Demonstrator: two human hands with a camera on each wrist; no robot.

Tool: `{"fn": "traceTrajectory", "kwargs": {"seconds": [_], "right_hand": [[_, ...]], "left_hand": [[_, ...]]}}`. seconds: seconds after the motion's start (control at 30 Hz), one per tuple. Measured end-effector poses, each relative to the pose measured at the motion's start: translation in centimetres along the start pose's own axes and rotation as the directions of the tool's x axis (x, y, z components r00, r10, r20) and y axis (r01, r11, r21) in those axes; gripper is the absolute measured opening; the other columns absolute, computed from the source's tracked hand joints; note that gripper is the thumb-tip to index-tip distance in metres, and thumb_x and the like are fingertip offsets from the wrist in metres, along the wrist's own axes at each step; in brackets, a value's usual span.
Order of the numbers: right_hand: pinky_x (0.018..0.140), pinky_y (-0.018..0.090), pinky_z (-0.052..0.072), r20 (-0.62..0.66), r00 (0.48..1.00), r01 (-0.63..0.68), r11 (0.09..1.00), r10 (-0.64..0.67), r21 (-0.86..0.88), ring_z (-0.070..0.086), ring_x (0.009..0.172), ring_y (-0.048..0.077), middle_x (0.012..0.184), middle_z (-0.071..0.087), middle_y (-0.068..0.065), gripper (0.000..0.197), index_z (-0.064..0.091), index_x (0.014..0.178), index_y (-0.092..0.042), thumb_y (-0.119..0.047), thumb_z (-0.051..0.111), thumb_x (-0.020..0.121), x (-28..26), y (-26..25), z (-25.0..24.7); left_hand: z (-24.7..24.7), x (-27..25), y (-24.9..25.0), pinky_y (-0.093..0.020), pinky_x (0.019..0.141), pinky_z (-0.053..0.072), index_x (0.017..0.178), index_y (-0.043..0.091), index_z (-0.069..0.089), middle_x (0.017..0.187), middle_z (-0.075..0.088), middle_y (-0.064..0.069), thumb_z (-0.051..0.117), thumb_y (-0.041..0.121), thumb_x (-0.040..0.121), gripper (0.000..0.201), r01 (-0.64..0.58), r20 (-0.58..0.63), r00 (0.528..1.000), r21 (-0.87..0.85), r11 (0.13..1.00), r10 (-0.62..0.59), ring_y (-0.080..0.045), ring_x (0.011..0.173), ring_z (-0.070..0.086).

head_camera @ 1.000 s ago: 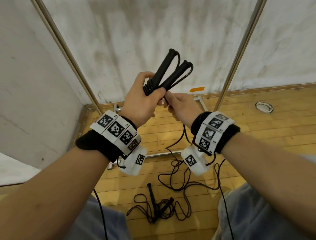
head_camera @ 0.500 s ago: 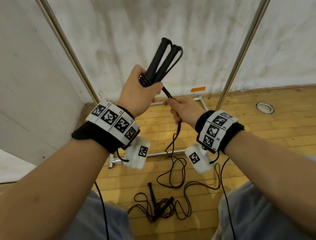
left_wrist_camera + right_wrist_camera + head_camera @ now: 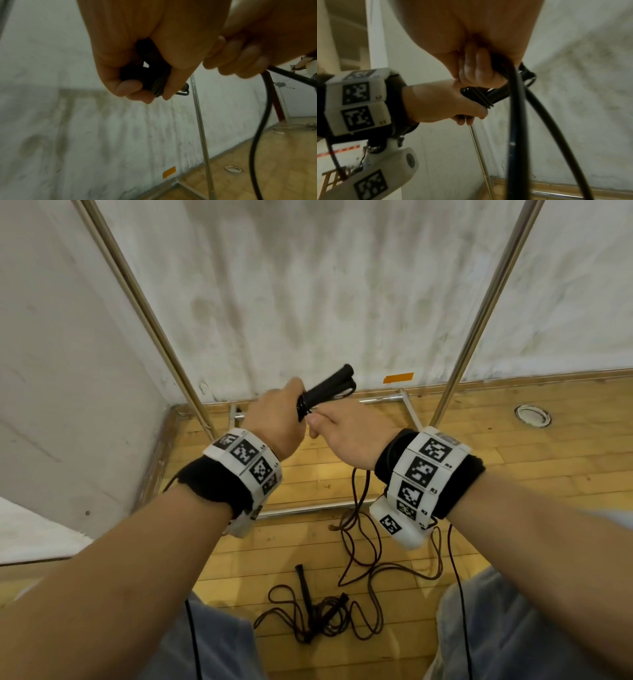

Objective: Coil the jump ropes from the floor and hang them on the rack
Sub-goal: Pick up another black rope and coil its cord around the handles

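Low in the frame, a second jump rope (image 3: 317, 619) lies tangled on the wooden floor (image 3: 513, 474). Mid-frame, the left hand (image 3: 274, 419) curls its fingers (image 3: 130, 86) tight round the two black handles (image 3: 329, 392), cord wrapped around them. The right hand (image 3: 349, 429) pinches the cord (image 3: 356, 508), which trails to the floor. Beyond, the rack (image 3: 479, 313) poles stand against the wall.
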State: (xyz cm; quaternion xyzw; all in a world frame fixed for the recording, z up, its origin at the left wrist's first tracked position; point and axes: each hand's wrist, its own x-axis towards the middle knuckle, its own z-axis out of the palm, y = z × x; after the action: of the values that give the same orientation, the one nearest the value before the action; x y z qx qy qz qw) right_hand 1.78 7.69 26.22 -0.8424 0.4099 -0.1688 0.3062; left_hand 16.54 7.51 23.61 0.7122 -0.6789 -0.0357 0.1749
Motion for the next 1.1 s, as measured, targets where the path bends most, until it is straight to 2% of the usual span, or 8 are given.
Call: {"fn": "traceTrajectory", "kwargs": {"seconds": [0.1,0.3,0.57,0.7,0.8,0.87,0.97,1.1], "right_hand": [[0.05,0.012,0.034,0.004,1.0,0.021,0.999,-0.021,-0.029,0.043,0.055,0.006,0.062,0.047,-0.006,0.029,0.053,0.072,-0.017,-0.028,0.043,0.097,-0.4,0.0,0.1],[0.05,0.023,0.033,0.013,0.999,0.034,0.997,-0.034,-0.074,0.044,0.054,0.012,0.062,0.05,-0.003,0.025,0.061,0.079,-0.014,-0.026,0.046,0.096,-1.3,0.6,-0.9],[0.049,0.022,0.03,-0.074,0.997,-0.054,0.932,0.029,-0.359,0.049,0.06,0.009,0.072,0.054,-0.005,0.026,0.065,0.091,-0.016,-0.037,0.051,0.093,-0.7,2.5,-2.9],[0.05,0.024,0.033,-0.23,0.972,-0.043,0.913,-0.056,-0.406,0.052,0.064,0.015,0.069,0.056,-0.003,0.034,0.065,0.087,-0.016,-0.043,0.047,0.094,-0.1,3.2,-3.6],[0.055,0.028,0.035,-0.293,0.955,-0.066,0.937,-0.041,-0.343,0.053,0.066,0.015,0.069,0.057,-0.005,0.035,0.063,0.082,-0.02,-0.049,0.046,0.092,0.2,4.0,-3.7],[0.055,0.027,0.035,-0.278,0.96,-0.079,0.969,0.011,-0.235,0.05,0.06,0.011,0.063,0.053,-0.008,0.037,0.062,0.076,-0.021,-0.052,0.047,0.09,0.5,4.7,-4.3],[0.054,0.027,0.032,-0.17,0.982,-0.079,0.997,0.077,-0.005,0.039,0.046,0.006,0.048,0.041,-0.01,0.039,0.063,0.065,-0.023,-0.053,0.052,0.088,0.9,5.6,-5.5],[0.061,0.025,0.035,-0.018,0.992,-0.115,0.946,0.127,0.302,0.04,0.043,0.002,0.044,0.043,-0.012,0.041,0.065,0.058,-0.023,-0.05,0.055,0.087,0.5,5.9,-6.6]], "left_hand": [[0.7,0.0,0.1,-0.026,0.046,0.022,0.088,0.022,0.037,0.065,0.043,0.006,0.052,0.024,0.083,0.016,-0.063,0.03,0.998,0.016,0.998,0.063,-0.012,0.055,0.04],[0.7,0.2,-1.0,-0.027,0.047,0.027,0.087,0.022,0.042,0.064,0.044,0.005,0.055,0.032,0.084,0.017,0.015,-0.018,1.0,0.05,0.999,-0.014,-0.015,0.054,0.043],[1.5,-0.9,-1.1,-0.034,0.064,0.037,0.112,0.023,0.05,0.101,0.057,-0.004,0.051,0.03,0.091,0.022,-0.1,0.027,0.995,0.264,0.959,0.097,-0.028,0.091,0.054],[2.3,-2.1,0.2,-0.035,0.067,0.038,0.112,0.022,0.054,0.103,0.058,-0.005,0.05,0.031,0.094,0.021,-0.213,0.038,0.977,0.259,0.942,0.21,-0.029,0.099,0.051],[2.0,-2.6,1.1,-0.038,0.071,0.044,0.112,0.019,0.057,0.096,0.059,-0.004,0.057,0.03,0.09,0.025,-0.299,0.017,0.954,0.148,0.943,0.3,-0.029,0.094,0.053],[1.3,-2.7,1.3,-0.033,0.063,0.039,0.104,0.016,0.06,0.086,0.058,0.0,0.062,0.028,0.086,0.022,-0.372,-0.016,0.928,0.049,0.927,0.373,-0.025,0.082,0.053],[0.2,-2.8,1.3,-0.025,0.055,0.026,0.099,0.021,0.059,0.075,0.048,0.015,0.063,0.034,0.084,0.02,-0.406,-0.056,0.913,-0.012,0.914,0.405,-0.014,0.069,0.046],[-0.9,-3.3,1.8,-0.024,0.062,0.033,0.11,0.022,0.06,0.077,0.057,0.012,0.059,0.041,0.084,0.032,-0.391,-0.082,0.92,-0.092,0.916,0.384,-0.011,0.068,0.047]]}}
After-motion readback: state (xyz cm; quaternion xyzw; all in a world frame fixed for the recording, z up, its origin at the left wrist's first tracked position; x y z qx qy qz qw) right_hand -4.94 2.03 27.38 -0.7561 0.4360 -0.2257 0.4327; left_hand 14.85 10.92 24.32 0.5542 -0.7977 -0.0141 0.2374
